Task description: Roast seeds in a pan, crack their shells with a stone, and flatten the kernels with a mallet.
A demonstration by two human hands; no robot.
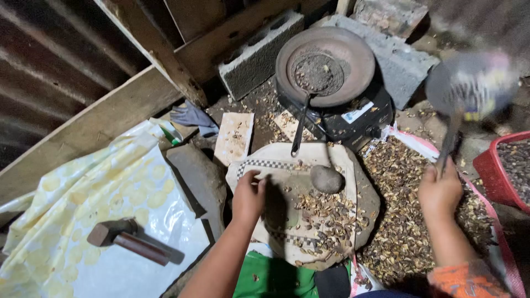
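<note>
My right hand (439, 190) grips the handle of a flat round metal scoop (469, 85), raised and blurred at the upper right. My left hand (248, 196) rests with curled fingers on the left part of a cloth-covered stone slab (276, 165); whether it holds anything is hidden. A heap of brown nuts and shells (326, 218) lies on the slab, with a round grey stone (327, 179) just behind it. Farther back, a wide shallow pan (353, 60) with dark grit sits on a black stove (359, 118), and a dark ladle (301, 124) leans out of it.
A thick layer of shells (400, 221) covers a sheet on the right, next to a red basket (491, 171). A wooden mallet (130, 237) lies on yellow-patterned plastic (83, 198) at the left. Concrete blocks (259, 52) and wooden beams (149, 49) close in the back.
</note>
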